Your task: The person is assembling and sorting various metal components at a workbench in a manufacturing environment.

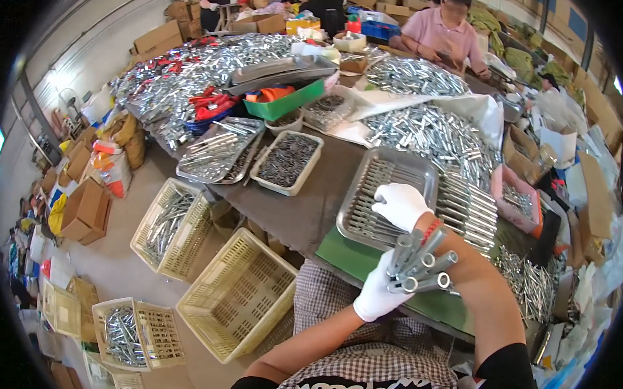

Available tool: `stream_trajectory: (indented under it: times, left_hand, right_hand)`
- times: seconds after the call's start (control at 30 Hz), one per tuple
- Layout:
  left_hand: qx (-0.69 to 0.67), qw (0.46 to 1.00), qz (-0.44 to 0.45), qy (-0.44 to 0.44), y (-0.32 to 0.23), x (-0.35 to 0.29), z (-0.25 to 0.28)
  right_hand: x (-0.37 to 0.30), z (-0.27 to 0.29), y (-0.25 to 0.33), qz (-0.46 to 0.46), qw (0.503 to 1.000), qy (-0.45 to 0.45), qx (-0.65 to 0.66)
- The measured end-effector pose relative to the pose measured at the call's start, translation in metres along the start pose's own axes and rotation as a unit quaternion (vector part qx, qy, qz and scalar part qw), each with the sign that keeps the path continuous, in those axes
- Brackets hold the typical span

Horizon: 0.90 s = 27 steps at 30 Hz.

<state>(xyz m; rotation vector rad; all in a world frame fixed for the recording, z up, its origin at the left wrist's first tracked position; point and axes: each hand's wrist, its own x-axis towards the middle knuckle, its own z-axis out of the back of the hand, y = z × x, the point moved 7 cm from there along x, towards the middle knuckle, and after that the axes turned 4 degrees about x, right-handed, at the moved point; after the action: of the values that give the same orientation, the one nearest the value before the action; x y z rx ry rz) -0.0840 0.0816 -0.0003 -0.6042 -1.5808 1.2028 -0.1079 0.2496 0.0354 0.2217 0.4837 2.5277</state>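
Note:
My left hand (378, 293), in a white glove, is wrapped round a bundle of silver metal tubes (420, 266) whose open ends point right. Just beyond it, my right hand (401, 205), gloved in white with a red bracelet at the wrist, hovers over a metal tray (350, 224). Its fingers are curled together, and what they hold, if anything, is hidden. Rows of slim metal bolts (373, 182) lie in the tray. Beside the tray, longer metal rods with sleeves (466, 209) are lined up in a row. Under the tray is a green board (337, 252).
Heaps of metal sleeves (433, 132) cover the far table. A tub of small dark parts (290, 161) sits left of the tray. Below stand an empty cream crate (236, 303) and a crate of rods (172, 223). A pink bin (514, 198) is at right; a co-worker (443, 35) sits opposite.

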Motion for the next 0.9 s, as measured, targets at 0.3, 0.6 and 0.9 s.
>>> stream_trajectory:
  times: [0.3, 0.6, 0.9]
  left_hand:
    - [0.037, 0.999, -0.006, 0.013, -0.009, -0.004, 0.003]
    - [0.018, 0.999, -0.001, -0.029, -0.004, -0.001, 0.007]
    - [-0.029, 0.998, 0.057, 0.005, 0.007, -0.006, 0.002]
  right_hand:
    - [0.014, -0.007, -0.007, -0.043, 0.996, 0.025, 0.073]
    - [0.011, -0.003, -0.008, -0.022, 0.995, 0.021, 0.099]
    - [-0.072, 0.106, -0.011, -0.032, 0.825, -0.187, 0.532]
